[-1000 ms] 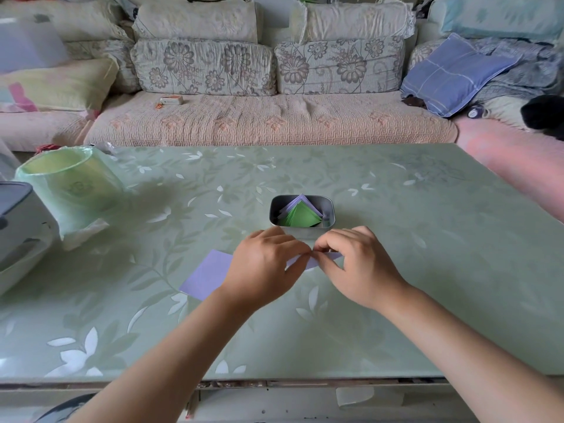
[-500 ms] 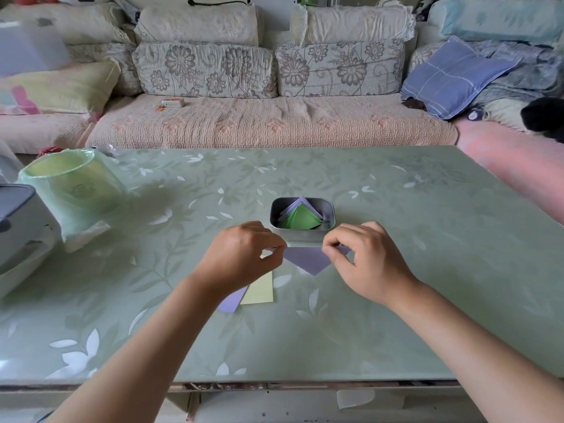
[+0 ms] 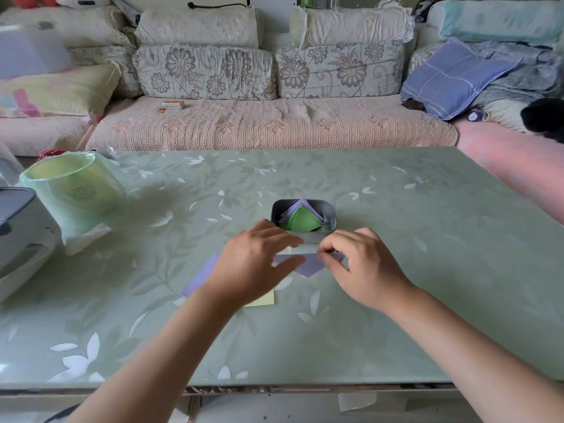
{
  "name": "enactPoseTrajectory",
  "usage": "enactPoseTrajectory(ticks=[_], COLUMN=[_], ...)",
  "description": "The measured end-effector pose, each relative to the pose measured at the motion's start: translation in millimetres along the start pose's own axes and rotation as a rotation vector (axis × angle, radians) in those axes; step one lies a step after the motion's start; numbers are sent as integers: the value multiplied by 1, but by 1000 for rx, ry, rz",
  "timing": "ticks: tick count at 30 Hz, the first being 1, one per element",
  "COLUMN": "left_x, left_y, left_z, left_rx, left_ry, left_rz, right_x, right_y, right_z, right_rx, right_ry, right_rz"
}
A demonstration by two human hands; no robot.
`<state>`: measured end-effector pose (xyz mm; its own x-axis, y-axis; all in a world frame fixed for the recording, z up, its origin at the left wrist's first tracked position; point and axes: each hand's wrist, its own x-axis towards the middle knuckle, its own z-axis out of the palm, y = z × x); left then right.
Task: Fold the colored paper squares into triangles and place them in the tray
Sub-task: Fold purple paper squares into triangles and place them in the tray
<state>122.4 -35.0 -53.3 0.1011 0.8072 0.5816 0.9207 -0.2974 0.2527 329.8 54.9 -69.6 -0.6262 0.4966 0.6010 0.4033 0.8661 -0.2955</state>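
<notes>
Inside the grey tray [image 3: 333, 215], green triangles [image 3: 302, 221] over purple triangles [image 3: 301, 204]. Just in front, pinching a folded purple sheet [image 3: 311, 265] with the right hand [image 3: 363, 267]; left hand [image 3: 253, 264] unclenched, touching it.

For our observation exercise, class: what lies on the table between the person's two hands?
In the head view, a purple paper triangle lies between the left hand and the right hand, near the tray.
</notes>
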Motion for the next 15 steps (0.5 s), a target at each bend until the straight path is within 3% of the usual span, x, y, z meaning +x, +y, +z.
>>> enactPoseTrajectory(ticks=[15], left_x=[1], left_y=[-4], left_z=[4], left_rx=[-3], left_ry=[-55], left_rz=[-167], right_x=[1], right_y=[2], right_z=[-2], right_rx=[-65], right_ry=[48], right_rz=[73])
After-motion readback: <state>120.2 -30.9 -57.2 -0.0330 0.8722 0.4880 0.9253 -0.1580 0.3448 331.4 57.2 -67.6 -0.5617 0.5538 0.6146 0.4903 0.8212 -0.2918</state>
